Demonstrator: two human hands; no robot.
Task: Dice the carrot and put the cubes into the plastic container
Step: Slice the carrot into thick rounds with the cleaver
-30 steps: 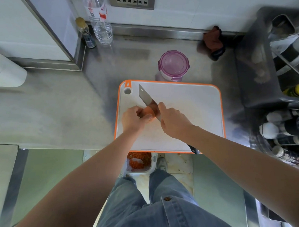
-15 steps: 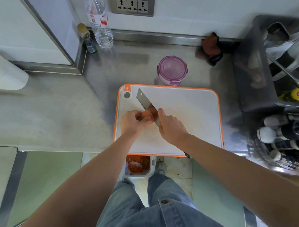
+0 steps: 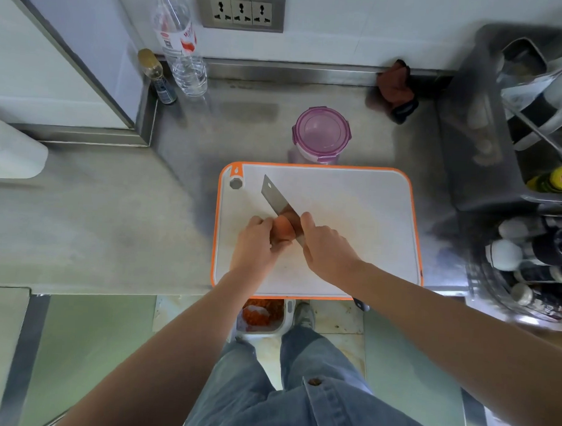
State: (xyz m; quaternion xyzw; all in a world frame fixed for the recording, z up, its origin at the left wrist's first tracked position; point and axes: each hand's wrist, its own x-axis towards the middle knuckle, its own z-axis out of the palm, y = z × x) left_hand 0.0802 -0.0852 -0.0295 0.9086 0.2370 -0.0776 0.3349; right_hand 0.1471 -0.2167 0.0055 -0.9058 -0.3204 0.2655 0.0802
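The person stands at the steel tabletop [image 3: 112, 221], where a white, orange-rimmed cutting board [image 3: 363, 210] sits at the front edge. On the left half of the board lies the carrot [image 3: 283, 229], a short orange stub. The left hand [image 3: 255, 244] has its grip curled round the stub from the left and holds it on the board. The right hand [image 3: 328, 247] grasps the handle of a knife [image 3: 275, 198], with one finger laid up against the blade. The blade points toward the board's far left corner and its flat touches the carrot's right side.

The plastic container [image 3: 322, 132], purple lid on, stands on the tabletop just beyond the board's far edge, apart from both hands. In the back left corner are a water bottle [image 3: 180, 47] and a small brown-capped bottle [image 3: 156, 78]. A dark red cloth [image 3: 396, 86] lies against the back edge. On the floor below the front edge, a white bin [image 3: 262, 318] holds orange bits.
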